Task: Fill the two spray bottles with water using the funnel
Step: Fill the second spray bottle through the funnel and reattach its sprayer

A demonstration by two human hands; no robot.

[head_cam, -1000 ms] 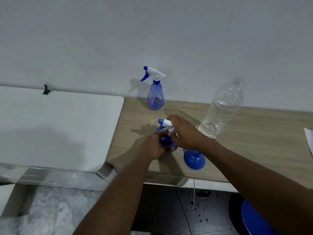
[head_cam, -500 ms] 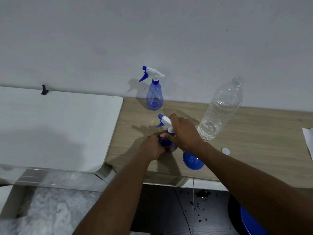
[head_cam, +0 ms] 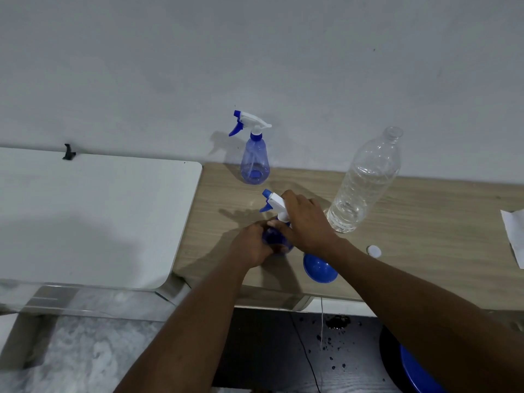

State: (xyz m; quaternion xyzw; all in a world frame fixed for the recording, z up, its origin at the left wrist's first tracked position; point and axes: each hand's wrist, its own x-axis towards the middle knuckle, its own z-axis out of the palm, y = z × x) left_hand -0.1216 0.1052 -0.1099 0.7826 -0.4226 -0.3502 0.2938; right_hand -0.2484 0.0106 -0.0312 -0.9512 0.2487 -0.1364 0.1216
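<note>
A blue spray bottle stands on the wooden table near its front edge. My left hand grips its body. My right hand is closed around its white and blue spray head at the neck. A second blue spray bottle, with its head on, stands upright by the wall. A blue funnel lies on the table just right of the held bottle, partly hidden under my right wrist. A clear water bottle without its cap stands to the right, with water in its lower part.
A small white cap lies on the table right of the funnel. A white paper sheet sits at the right edge. A white table adjoins on the left. A blue round object is on the floor below.
The spray head has turned in my right hand, its nozzle swinging from pointing left to pointing up and left. My right hand has shifted, uncovering the white cap.
</note>
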